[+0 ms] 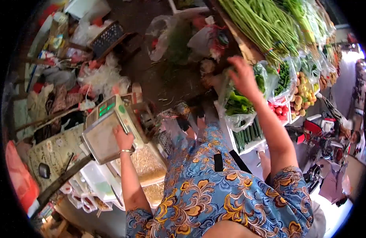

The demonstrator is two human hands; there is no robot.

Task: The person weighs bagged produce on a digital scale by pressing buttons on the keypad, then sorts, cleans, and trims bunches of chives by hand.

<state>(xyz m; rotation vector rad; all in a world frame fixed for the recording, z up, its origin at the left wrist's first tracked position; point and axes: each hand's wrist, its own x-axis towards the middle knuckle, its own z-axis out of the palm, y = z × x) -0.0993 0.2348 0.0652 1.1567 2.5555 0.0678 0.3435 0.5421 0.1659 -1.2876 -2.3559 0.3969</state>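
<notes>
My left hand [123, 139] rests on the metal plate [103, 137] of a weighing scale, its fingers spread and nothing in them. Green digits glow on the scale's display [106, 108], too blurred to read. On the other side, my right hand [244, 78] reaches out above the vegetables, fingers stretched and somewhat apart. No item shows in it. Just below that hand lie leafy greens [235, 104] in clear plastic bags. Long green stems [262, 23] are piled beyond its fingertips. Cucumbers [248, 135] fill a white crate closer to my body.
Red tomatoes [279, 111] and round brown-yellow produce [304, 95] sit further right. White tubs with dried shreds [145, 164] stand beside the scale. Plastic bags [107, 75] and a dark basket [106, 39] clutter the left. Parked motorbikes [321, 131] are at far right.
</notes>
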